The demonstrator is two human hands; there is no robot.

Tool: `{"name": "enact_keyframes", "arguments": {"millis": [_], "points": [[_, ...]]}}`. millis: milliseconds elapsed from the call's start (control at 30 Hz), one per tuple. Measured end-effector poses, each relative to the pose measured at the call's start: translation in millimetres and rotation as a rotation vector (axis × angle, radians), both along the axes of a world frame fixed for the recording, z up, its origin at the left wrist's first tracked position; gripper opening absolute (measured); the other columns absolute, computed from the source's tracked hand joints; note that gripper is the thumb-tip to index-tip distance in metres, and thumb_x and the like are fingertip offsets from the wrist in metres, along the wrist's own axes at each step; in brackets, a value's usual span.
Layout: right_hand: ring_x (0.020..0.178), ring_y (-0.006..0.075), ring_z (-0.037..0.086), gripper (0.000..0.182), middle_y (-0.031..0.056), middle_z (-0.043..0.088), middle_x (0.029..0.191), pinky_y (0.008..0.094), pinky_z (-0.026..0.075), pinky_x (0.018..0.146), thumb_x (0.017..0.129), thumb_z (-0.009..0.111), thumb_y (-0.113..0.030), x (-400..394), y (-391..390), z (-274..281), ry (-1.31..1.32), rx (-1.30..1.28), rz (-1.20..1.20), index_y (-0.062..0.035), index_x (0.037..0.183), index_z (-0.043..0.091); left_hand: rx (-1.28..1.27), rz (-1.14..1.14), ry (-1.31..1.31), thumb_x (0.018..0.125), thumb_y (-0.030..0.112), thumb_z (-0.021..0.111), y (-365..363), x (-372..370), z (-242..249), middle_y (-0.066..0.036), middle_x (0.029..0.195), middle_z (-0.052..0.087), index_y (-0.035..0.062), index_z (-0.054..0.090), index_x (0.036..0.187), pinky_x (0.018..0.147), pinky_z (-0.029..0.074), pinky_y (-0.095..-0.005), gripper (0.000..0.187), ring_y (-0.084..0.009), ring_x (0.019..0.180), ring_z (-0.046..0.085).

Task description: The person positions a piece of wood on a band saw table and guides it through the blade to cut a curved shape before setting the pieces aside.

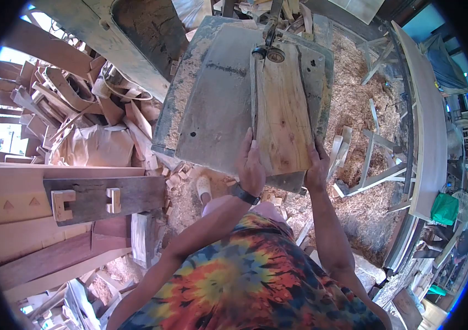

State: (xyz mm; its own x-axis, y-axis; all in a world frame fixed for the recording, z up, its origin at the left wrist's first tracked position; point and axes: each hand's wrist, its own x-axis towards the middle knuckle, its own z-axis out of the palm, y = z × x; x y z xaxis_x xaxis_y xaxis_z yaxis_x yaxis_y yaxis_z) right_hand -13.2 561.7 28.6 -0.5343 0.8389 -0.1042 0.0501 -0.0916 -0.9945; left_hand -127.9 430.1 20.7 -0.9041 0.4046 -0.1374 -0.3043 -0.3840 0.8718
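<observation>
A wooden board (282, 110) with visible grain and dark, uneven side edges lies flat on the worn saw table (217, 99). Its far end reaches the guide wheels (270, 53) of what looks like a bandsaw. My left hand (251, 168) grips the near left edge of the board, fingers stretched along the side. On the opposite edge, my right hand (317, 169) holds the near right corner. The blade itself is too small to make out.
The machine's large frame (140, 49) rises at the upper left. Wood offcuts (74, 99) are heaped beyond it. A bench with a dark plank (135, 198) stands at left. Sawdust (349, 82) and wood strips cover the floor at right, beside a long pale panel (429, 126).
</observation>
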Motion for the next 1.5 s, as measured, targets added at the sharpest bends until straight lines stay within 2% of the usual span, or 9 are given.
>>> {"name": "enact_keyframes", "arguments": {"millis": [167, 333, 433, 667, 967, 1167, 1233, 1500], "points": [[0.128, 0.0251, 0.053, 0.053, 0.0212, 0.055, 0.141, 0.0351, 0.039, 0.110, 0.101, 0.057, -0.021, -7.4, -7.2, 2.3, 0.012, -0.014, -0.022, 0.0110, 0.142, 0.047, -0.059, -0.019, 0.002, 0.105, 0.015, 0.042, -4.0, -13.9, 5.7, -0.020, 0.146, 0.051, -0.0113, 0.043, 0.144, 0.112, 0.034, -0.0306, 0.048, -0.0215, 0.132, 0.049], [0.129, 0.0246, 0.053, 0.054, 0.0203, 0.054, 0.141, 0.0352, 0.039, 0.110, 0.102, 0.056, -0.023, -19.4, -10.5, 2.6, 0.094, -0.015, -0.032, 0.0119, 0.142, 0.046, -0.153, -0.027, 0.116, 0.105, 0.017, 0.043, -3.7, -27.2, 6.9, -0.019, 0.143, 0.054, -0.0117, 0.047, 0.142, 0.112, 0.035, -0.0310, 0.047, -0.0225, 0.131, 0.050], [0.129, 0.0248, 0.052, 0.054, 0.0201, 0.054, 0.141, 0.0354, 0.039, 0.110, 0.102, 0.056, -0.024, -21.7, -13.3, 12.6, 0.056, -0.017, -0.043, 0.0118, 0.142, 0.047, -0.132, -0.070, 0.072, 0.107, 0.022, 0.043, -4.5, -25.1, 21.0, -0.021, 0.145, 0.050, -0.0119, 0.040, 0.146, 0.113, 0.033, -0.0309, 0.052, -0.0231, 0.134, 0.047], [0.129, 0.0249, 0.052, 0.054, 0.0200, 0.054, 0.142, 0.0352, 0.039, 0.110, 0.101, 0.056, -0.023, -19.0, -7.6, -2.7, 0.051, -0.022, -0.049, 0.0117, 0.142, 0.046, -0.159, -0.061, 0.097, 0.106, 0.024, 0.044, -2.8, -28.0, 13.4, -0.022, 0.143, 0.052, -0.0123, 0.042, 0.145, 0.112, 0.035, -0.0313, 0.053, -0.0238, 0.132, 0.049], [0.127, 0.0253, 0.053, 0.056, 0.0204, 0.053, 0.142, 0.0357, 0.040, 0.110, 0.099, 0.057, -0.021, -20.3, -6.8, -8.1, 0.141, -0.097, -0.064, 0.0126, 0.143, 0.045, -0.141, -0.070, 0.008, 0.107, 0.025, 0.045, -1.6, -28.5, 12.4, -0.021, 0.143, 0.053, -0.0105, 0.044, 0.144, 0.111, 0.036, -0.0311, 0.052, -0.0227, 0.132, 0.049], [0.125, 0.0260, 0.054, 0.057, 0.0206, 0.054, 0.140, 0.0359, 0.041, 0.108, 0.100, 0.056, -0.023, -22.9, -7.3, -1.1, 0.104, -0.092, -0.072, 0.0133, 0.142, 0.045, -0.149, -0.084, -0.046, 0.106, 0.024, 0.047, -0.2, -30.2, 10.4, -0.015, 0.134, 0.059, -0.0094, 0.046, 0.144, 0.103, 0.041, -0.0269, 0.051, -0.0165, 0.118, 0.054], [0.125, 0.0259, 0.054, 0.058, 0.0208, 0.054, 0.140, 0.0357, 0.041, 0.108, 0.100, 0.056, -0.024, -23.4, -6.0, -2.3, 0.051, -0.059, -0.073, 0.0135, 0.142, 0.045, -0.163, -0.041, 0.073, 0.106, 0.024, 0.047, 1.5, -31.8, 8.1, -0.015, 0.134, 0.058, -0.0094, 0.045, 0.144, 0.102, 0.041, -0.0268, 0.051, -0.0164, 0.117, 0.054], [0.128, 0.0260, 0.053, 0.058, 0.0208, 0.053, 0.141, 0.0350, 0.039, 0.109, 0.099, 0.057, -0.024, -25.0, -5.4, -6.7, 0.105, -0.073, -0.103, 0.0133, 0.142, 0.045, -0.134, -0.060, 0.082, 0.107, 0.026, 0.044, 2.0, -33.7, 11.5, -0.022, 0.142, 0.054, -0.0117, 0.044, 0.144, 0.112, 0.036, -0.0329, 0.053, -0.0249, 0.131, 0.050]]}}
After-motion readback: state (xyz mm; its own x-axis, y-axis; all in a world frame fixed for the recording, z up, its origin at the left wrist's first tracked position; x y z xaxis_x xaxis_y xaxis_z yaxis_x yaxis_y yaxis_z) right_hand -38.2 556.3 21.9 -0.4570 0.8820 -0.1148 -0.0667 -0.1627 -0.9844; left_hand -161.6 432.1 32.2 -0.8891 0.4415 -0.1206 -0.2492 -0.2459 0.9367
